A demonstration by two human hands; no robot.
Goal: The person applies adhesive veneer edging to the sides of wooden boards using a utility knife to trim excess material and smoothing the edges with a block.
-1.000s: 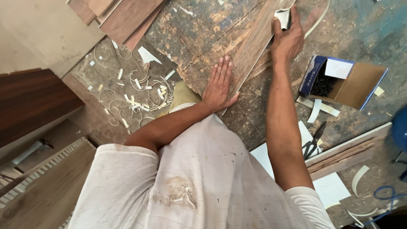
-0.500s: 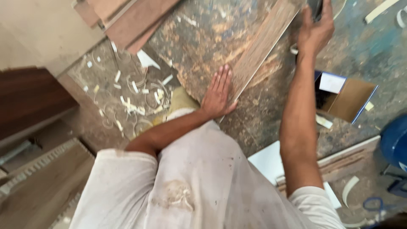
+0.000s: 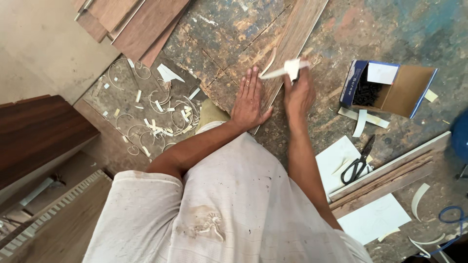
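A long narrow wood-grain strip (image 3: 292, 44) lies diagonally on the worn workbench (image 3: 219, 39). My left hand (image 3: 249, 100) presses flat on the near end of that strip, fingers spread. My right hand (image 3: 298, 92) is closed around a small white-handled trimming tool (image 3: 292, 67), held at the strip's right edge. A thin pale shaving (image 3: 275, 73) sticks out to the left from the tool, over the strip.
An open cardboard box of dark screws (image 3: 378, 90) sits to the right. Black scissors (image 3: 358, 163) lie on white sheets beside wooden battens (image 3: 390, 173). Pale curled trimmings (image 3: 156, 117) litter the bench's left corner. Brown boards (image 3: 141, 22) are stacked at the top left.
My right hand has drawn the tool back along the strip's edge from the far end toward me, peeling a shaving. My left hand stayed pressed on the strip.
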